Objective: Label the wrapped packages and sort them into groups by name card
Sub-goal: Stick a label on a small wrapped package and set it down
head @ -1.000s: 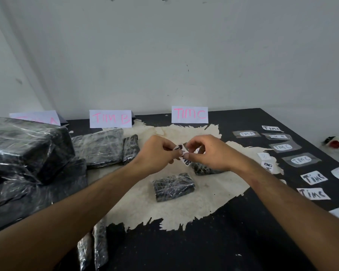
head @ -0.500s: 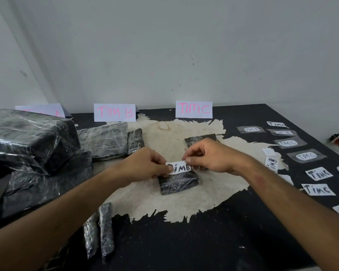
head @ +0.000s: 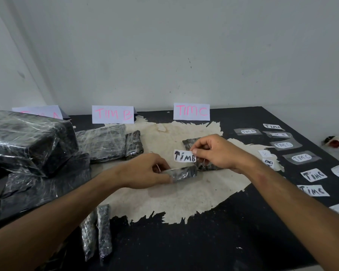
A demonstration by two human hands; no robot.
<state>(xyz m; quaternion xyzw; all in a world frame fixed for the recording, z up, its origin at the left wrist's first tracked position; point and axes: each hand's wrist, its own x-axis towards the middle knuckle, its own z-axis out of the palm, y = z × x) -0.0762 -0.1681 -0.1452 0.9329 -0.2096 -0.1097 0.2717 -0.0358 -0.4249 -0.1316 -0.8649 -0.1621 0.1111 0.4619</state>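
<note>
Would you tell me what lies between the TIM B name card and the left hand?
In the head view, only bare pale paper lies between the TIM B name card and the left hand; wrapped packages sit just left.

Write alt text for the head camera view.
The right hand pinches a white TIM B label above a small wrapped package gripped by the left hand; TIM B and TIM C name cards stand behind.

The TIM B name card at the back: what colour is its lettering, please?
Pink lettering on a white TIM B name card, seen in the head view.

Dim, even light; edges bowed.
</note>
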